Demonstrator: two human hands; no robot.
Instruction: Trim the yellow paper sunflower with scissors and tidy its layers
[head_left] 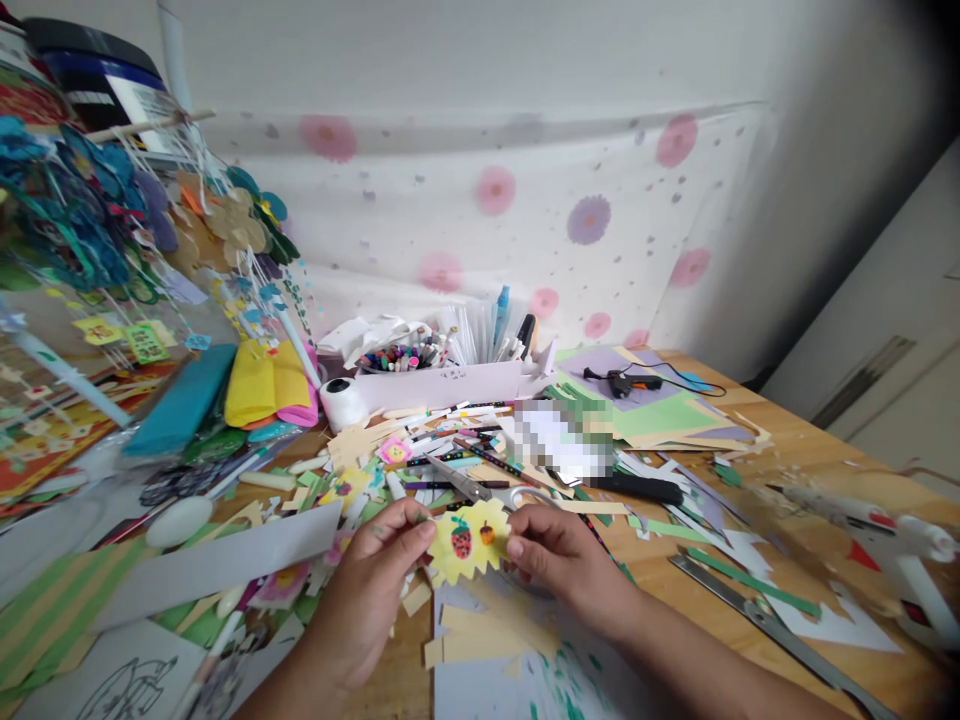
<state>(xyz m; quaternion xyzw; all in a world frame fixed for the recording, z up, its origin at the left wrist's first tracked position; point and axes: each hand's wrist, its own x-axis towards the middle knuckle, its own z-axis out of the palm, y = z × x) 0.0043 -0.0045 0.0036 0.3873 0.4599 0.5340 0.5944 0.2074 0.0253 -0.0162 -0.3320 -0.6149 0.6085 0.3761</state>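
A small yellow paper cutout (442,562) with a zigzag edge is held up over the table in both hands. Drawn on it are a red strawberry-like fruit and a smaller orange fruit. My left hand (382,560) pinches its left end between thumb and fingers. At the right end, my right hand (559,555) pinches it the same way. Just behind the cutout lie scissors (469,486) with their blades pointing left. Below it is a sheet of paper (480,690) with green marks and beige paper strips.
A white box (450,385) of markers stands at the back, beside a thread spool (343,402). Paper mobiles (97,220) hang at the left. A black glue gun (626,384) lies back right, a white glue gun (877,525) far right. Large scissors (772,620) and paper scraps cover the wood.
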